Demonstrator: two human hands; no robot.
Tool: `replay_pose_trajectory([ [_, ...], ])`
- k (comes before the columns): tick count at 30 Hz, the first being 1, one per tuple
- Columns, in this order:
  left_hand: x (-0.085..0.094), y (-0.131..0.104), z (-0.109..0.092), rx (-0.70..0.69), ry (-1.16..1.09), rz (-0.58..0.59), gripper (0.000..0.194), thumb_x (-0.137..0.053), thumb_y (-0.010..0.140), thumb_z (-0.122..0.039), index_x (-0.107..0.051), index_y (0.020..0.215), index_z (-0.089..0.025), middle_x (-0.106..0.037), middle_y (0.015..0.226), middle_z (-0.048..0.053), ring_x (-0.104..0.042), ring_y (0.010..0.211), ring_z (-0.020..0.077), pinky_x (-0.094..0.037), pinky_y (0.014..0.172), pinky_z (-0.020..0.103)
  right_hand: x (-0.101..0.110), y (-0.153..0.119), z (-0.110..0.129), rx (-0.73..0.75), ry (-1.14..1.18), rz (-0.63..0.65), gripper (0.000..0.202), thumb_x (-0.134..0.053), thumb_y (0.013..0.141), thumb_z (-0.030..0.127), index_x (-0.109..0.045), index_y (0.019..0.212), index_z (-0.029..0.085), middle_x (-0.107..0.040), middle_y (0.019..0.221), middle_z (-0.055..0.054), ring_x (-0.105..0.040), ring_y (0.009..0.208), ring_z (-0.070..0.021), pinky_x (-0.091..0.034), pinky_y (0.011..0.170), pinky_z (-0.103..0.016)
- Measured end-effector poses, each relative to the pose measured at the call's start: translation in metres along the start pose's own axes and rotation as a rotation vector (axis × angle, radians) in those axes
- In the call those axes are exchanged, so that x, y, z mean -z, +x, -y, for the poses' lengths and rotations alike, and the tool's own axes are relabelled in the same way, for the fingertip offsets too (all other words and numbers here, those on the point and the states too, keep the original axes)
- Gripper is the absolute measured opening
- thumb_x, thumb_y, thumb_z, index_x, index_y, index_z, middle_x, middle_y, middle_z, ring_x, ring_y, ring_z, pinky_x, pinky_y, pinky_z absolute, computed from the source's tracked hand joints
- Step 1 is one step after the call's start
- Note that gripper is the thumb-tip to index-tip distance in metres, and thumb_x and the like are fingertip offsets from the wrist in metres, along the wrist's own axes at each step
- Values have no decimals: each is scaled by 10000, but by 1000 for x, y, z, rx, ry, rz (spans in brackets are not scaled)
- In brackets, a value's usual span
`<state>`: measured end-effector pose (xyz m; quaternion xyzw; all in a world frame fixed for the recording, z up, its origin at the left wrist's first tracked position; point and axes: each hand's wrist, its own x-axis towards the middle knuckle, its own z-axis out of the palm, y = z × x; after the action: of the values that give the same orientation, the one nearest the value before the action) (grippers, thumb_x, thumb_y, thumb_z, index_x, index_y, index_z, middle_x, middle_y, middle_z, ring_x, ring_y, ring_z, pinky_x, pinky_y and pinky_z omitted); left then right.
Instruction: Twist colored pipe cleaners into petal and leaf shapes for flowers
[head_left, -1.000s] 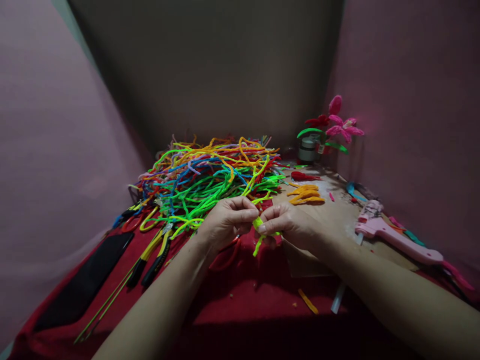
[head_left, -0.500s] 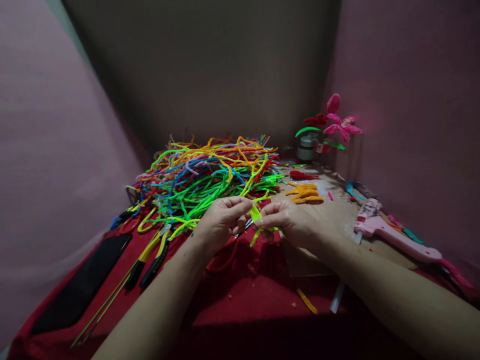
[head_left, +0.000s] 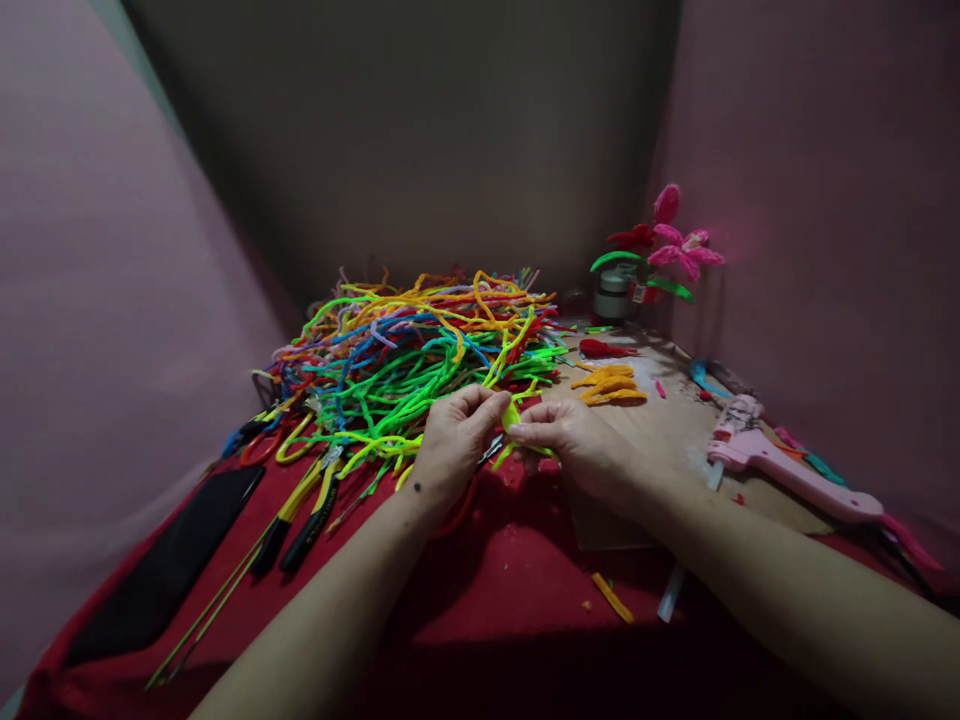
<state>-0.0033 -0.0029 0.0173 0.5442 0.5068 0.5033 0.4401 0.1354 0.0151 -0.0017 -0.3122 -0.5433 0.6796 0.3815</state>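
Covering the surface (head_left: 480, 600) is a red, soft-looking cloth, with a bare brown board (head_left: 675, 430) to the right of the hands. Beyond both hands lies a loose heap of fuzzy pipe cleaners (head_left: 412, 350) in green, orange, blue and red, thin and bent. Far right of the grip lies a smooth pink glue gun (head_left: 780, 465). At the back right, a small grey jar (head_left: 615, 295) holds a pink and red pipe-cleaner flower (head_left: 667, 245) with green leaves. Left of the hands lie yellow-handled pliers (head_left: 304, 510). The left hand (head_left: 457, 445) and right hand (head_left: 574, 445) meet, each grip pinched together on one short yellow-green pipe cleaner piece (head_left: 512, 420), held between them just above the cloth.
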Motion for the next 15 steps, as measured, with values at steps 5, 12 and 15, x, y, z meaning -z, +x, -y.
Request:
replay_pose_trajectory([
  [5,9,2,-3,69,100,208,261,-678,645,-368,-573,675,-132,-504,524,-39,-371,413,50,-275,418,192,6,4,-1,99,11,-82,227,-656,646,274,-525,515,142,-452,485,32,-371,464,-68,-271,480,-246],
  [12,5,-2,2,-59,279,104,242,-664,661,-337,-578,576,-127,-483,489,-30,-373,460,59,-279,443,188,4,4,-4,166,-45,-168,242,-636,692,283,-517,532,145,-468,489,30,-397,470,-72,-290,488,-242],
  [15,6,-2,1,-106,235,48,236,-663,668,-329,-566,579,-132,-496,502,-27,-399,470,61,-299,451,184,2,6,-4,132,151,-147,226,-689,642,283,-521,576,147,-504,543,28,-453,505,-82,-351,519,-242],
])
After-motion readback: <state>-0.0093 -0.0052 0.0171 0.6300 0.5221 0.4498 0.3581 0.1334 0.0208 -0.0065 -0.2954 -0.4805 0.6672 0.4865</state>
